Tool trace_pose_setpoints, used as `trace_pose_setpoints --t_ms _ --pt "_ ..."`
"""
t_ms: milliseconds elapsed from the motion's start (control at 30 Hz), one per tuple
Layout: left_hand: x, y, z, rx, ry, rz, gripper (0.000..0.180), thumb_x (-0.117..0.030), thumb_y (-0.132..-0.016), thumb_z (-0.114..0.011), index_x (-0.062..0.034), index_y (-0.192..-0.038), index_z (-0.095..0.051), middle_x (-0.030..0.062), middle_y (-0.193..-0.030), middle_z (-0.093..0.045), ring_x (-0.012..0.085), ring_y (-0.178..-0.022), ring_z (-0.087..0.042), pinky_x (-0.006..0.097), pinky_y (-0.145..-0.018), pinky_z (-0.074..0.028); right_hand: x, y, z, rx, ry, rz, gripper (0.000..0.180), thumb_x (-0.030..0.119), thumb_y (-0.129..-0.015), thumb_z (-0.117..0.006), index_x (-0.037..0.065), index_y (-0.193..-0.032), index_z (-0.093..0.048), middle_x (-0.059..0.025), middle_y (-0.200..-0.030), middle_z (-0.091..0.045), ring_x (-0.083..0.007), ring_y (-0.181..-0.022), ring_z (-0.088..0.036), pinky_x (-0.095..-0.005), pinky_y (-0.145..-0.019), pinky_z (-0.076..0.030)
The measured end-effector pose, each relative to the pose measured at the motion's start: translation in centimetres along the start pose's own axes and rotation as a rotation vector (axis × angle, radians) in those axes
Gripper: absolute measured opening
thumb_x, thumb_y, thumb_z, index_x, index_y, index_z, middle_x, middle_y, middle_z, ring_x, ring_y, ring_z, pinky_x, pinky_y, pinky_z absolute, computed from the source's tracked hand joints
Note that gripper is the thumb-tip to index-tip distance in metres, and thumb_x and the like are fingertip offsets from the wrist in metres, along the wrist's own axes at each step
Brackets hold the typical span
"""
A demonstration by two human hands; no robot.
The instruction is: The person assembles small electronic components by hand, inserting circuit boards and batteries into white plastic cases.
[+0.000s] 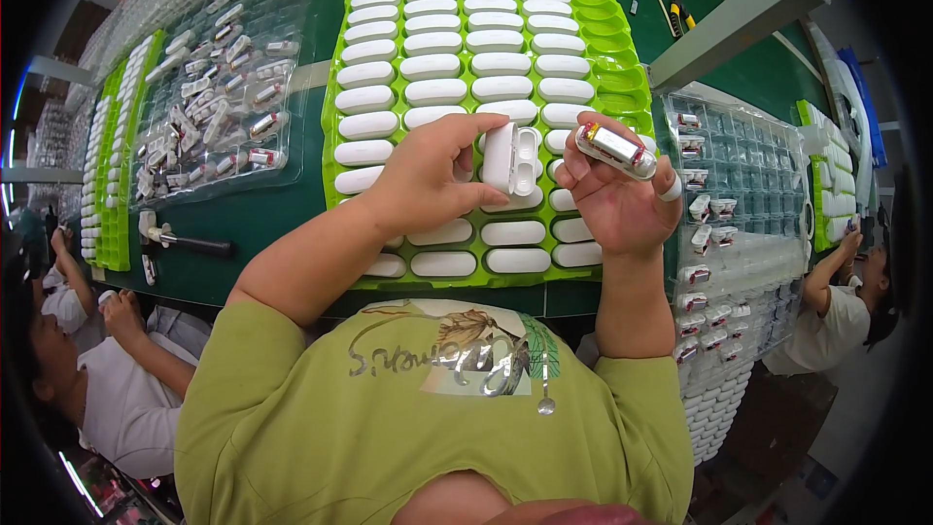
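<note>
A white earbud charging case (499,160) is pinched between the thumb and fingers of my left hand (428,175). The side toward my right hand shows two rounded hollows. My right hand (622,202) grips a small inner assembly (614,151) with a silver battery-like block and red parts, tilted, just right of the case and apart from it. A white band circles one right finger. Both hands hover over a bright green tray (610,29) filled with rows of white oval cases (434,68); some wells at its right side hold none.
A clear tray (296,126) of loose assemblies lies left, with a black-handled hammer (194,244) below it. Another clear compartment tray (753,151) sits right. A grey metal post (743,17) slants beside yellow-black cutters (683,10). Co-workers sit at left (126,399) and right (836,316).
</note>
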State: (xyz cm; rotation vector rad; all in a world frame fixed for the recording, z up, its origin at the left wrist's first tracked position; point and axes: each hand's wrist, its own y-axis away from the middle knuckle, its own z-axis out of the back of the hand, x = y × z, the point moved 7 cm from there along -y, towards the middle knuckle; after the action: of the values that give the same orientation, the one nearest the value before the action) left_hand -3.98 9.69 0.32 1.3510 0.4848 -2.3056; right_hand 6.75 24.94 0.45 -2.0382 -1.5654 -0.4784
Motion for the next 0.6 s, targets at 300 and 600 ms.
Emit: trace_pose_setpoints --t_ms 300,600 --pt "-0.2 -0.1 0.2 -0.010 -0.012 -0.037 0.076 -0.021 -0.062 -0.089 -0.0034 -0.128 -0.056 0.0086 -0.093 -0.058 0.0185 -0.071 -0.052 0.032 -0.065 -0.047 0.3 0.0 0.2 -0.035 0.049 0.013 0.087 0.055 -0.083 -0.063 -0.014 -0.132 -0.045 -0.0225 -0.114 -0.060 -0.0228 -0.089 -0.060 -0.0371 -0.082 -0.050" --pt "0.1 0.0 1.5 -0.164 0.169 0.008 0.075 -0.009 -0.070 -0.085 -0.0084 -0.137 -0.049 -0.0001 -0.101 -0.049 0.0040 -0.070 -0.044 0.018 -0.061 -0.041 0.5 0.0 0.4 -0.069 0.065 0.019 0.085 0.055 -0.083 -0.062 -0.013 -0.131 -0.048 -0.0208 -0.112 -0.062 -0.0212 -0.088 -0.057 -0.0340 -0.081 -0.045"
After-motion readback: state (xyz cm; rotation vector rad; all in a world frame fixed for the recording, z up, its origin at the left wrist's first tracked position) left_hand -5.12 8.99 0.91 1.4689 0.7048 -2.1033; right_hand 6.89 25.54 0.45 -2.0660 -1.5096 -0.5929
